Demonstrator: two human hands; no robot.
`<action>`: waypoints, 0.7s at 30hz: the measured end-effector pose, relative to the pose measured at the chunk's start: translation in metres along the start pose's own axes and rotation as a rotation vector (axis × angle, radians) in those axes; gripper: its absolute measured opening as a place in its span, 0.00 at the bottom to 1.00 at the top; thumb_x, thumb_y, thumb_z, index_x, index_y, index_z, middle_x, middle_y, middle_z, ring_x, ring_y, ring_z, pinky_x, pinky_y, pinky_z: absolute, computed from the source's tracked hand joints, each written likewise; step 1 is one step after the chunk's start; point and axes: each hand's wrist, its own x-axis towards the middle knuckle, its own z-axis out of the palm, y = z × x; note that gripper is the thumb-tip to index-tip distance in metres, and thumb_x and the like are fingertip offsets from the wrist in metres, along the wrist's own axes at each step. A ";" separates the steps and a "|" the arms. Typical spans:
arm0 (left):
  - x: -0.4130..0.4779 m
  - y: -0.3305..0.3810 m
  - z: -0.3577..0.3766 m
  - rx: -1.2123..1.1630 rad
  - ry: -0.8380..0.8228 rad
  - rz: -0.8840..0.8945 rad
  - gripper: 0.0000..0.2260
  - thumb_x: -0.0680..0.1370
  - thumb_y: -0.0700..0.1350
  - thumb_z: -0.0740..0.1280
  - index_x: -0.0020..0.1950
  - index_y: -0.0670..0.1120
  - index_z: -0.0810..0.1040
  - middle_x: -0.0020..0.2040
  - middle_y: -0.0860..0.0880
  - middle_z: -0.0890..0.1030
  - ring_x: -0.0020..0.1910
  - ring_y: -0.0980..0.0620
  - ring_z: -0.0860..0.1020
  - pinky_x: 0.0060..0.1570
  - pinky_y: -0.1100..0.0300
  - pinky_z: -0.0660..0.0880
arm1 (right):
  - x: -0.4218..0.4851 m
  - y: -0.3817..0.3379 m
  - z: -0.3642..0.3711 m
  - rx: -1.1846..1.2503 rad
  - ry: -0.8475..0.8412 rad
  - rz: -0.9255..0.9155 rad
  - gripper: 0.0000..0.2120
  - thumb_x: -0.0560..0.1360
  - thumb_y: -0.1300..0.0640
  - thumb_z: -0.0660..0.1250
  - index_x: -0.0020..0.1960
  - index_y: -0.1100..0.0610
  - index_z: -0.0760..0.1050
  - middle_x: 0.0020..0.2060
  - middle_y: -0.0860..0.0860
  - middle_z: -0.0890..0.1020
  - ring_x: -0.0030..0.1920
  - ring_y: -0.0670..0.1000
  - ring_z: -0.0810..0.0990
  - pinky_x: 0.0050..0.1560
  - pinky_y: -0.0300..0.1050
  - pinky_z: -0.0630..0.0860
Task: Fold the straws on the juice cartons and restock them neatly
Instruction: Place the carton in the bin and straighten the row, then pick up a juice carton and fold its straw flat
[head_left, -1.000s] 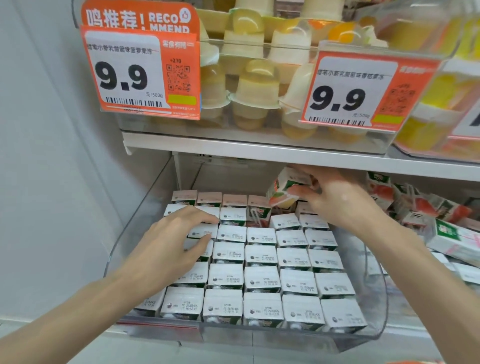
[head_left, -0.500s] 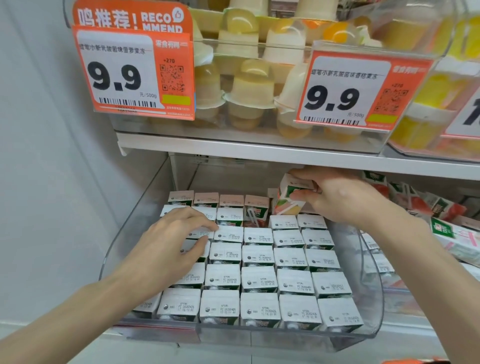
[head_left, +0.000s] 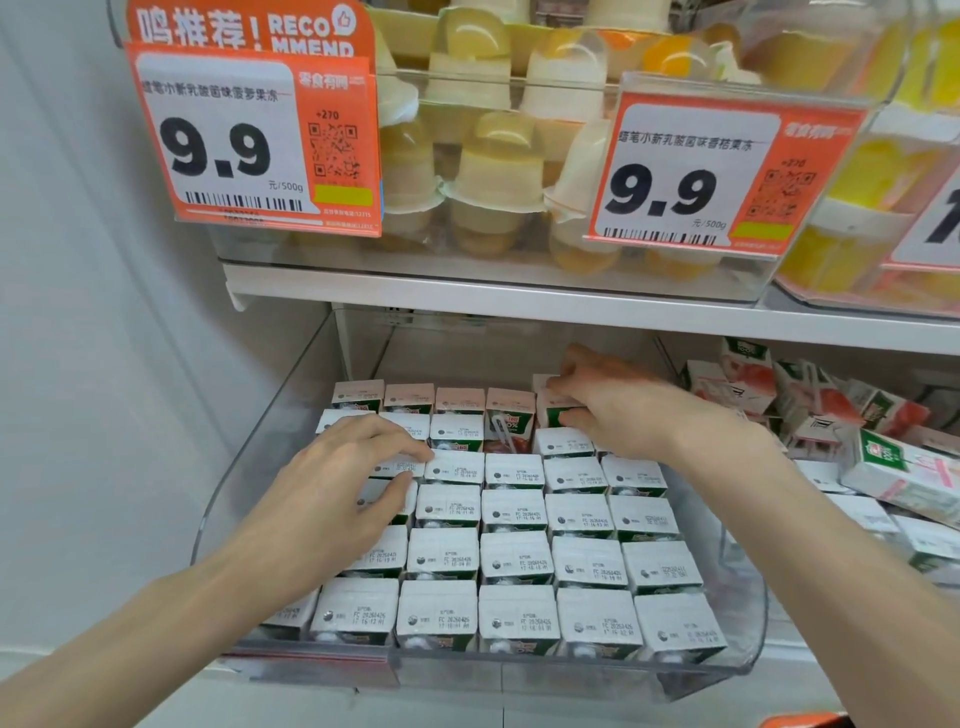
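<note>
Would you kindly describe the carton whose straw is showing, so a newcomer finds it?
Find the clear bin below the left price tag. In its back row, left of the right hand, one carton shows its front and straw; its neighbours show only their tops.

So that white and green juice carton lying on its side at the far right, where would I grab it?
Probably across its width, fingers on the two long edges, coming from above and the front. The white and green juice carton lies tilted on top of the loose pile of cartons, broad face up with nothing covering it.
</note>
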 end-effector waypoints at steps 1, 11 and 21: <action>0.000 0.000 0.000 0.004 0.008 0.009 0.12 0.84 0.46 0.69 0.65 0.60 0.82 0.61 0.66 0.77 0.67 0.63 0.72 0.70 0.57 0.72 | 0.001 0.001 0.000 0.006 0.002 -0.012 0.12 0.87 0.55 0.63 0.67 0.56 0.79 0.63 0.53 0.72 0.56 0.56 0.76 0.53 0.46 0.71; -0.017 0.001 -0.002 -0.040 0.029 -0.014 0.14 0.78 0.61 0.71 0.62 0.62 0.83 0.61 0.68 0.76 0.68 0.68 0.69 0.67 0.67 0.67 | 0.009 0.008 0.000 0.238 0.099 0.038 0.13 0.80 0.43 0.73 0.63 0.46 0.83 0.53 0.42 0.77 0.53 0.47 0.76 0.54 0.40 0.70; -0.030 0.003 -0.003 -0.042 0.003 -0.015 0.14 0.80 0.60 0.70 0.66 0.64 0.79 0.65 0.69 0.74 0.70 0.68 0.68 0.66 0.72 0.63 | 0.036 -0.027 0.004 0.139 0.049 0.031 0.18 0.74 0.38 0.77 0.60 0.45 0.83 0.60 0.51 0.75 0.64 0.55 0.71 0.65 0.56 0.76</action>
